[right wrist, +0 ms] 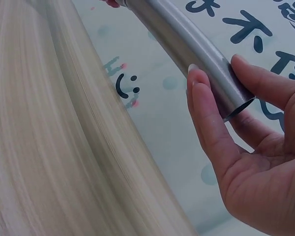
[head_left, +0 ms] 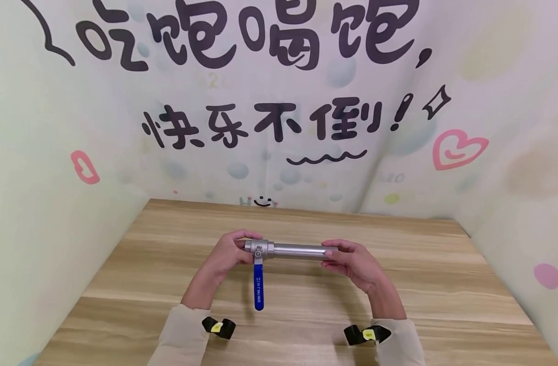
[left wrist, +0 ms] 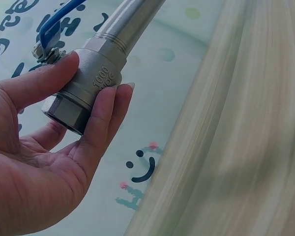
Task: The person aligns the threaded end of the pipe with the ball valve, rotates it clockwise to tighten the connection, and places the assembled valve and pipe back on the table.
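Observation:
A silver ball valve (head_left: 259,247) is joined at its right end to a straight metal pipe (head_left: 297,250), and the two are held level above the table. The valve's blue lever handle (head_left: 259,287) points toward me. My left hand (head_left: 228,252) grips the valve body between thumb and fingers; its open threaded end (left wrist: 66,115) faces the palm in the left wrist view. At the other end my right hand (head_left: 354,262) pinches the pipe, whose hollow end (right wrist: 240,108) shows in the right wrist view. Raised lettering (left wrist: 104,77) marks the valve body.
The wood-grain table (head_left: 169,254) spreads beneath both hands. A pale printed backdrop (head_left: 260,173) with dark writing rises along the table's back and sides. Black straps (head_left: 219,328) with yellow labels sit at both sleeve cuffs.

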Demonstrator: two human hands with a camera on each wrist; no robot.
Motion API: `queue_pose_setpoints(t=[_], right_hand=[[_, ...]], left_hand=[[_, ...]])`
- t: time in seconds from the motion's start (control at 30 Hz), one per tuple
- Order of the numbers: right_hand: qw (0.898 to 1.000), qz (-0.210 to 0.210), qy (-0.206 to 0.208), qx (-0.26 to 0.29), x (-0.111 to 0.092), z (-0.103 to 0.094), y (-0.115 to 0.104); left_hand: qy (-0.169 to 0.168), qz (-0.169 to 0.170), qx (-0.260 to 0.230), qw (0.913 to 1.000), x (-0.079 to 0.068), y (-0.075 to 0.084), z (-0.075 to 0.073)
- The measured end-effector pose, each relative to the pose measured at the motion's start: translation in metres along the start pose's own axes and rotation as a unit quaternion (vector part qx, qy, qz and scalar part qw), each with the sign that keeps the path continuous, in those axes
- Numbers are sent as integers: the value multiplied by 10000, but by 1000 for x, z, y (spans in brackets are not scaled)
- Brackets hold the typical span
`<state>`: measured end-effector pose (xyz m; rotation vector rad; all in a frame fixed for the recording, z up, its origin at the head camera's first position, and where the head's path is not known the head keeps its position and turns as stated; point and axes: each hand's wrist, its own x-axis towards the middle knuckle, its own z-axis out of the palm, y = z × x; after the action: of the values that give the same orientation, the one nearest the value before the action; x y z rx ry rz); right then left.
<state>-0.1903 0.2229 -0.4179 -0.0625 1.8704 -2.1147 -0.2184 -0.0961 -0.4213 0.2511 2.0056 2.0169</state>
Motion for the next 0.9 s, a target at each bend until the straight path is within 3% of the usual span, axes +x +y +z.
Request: queue_pose_setpoints(t=[0.43, 0.9], right_hand=[[9995, -38, -137, 283, -1, 2, -3], [9999, 52, 30, 110, -1, 1, -4]], left_hand=[[26, 43, -9, 10000, 1, -1, -1], [-22, 54, -3, 10000, 0, 1, -1]])
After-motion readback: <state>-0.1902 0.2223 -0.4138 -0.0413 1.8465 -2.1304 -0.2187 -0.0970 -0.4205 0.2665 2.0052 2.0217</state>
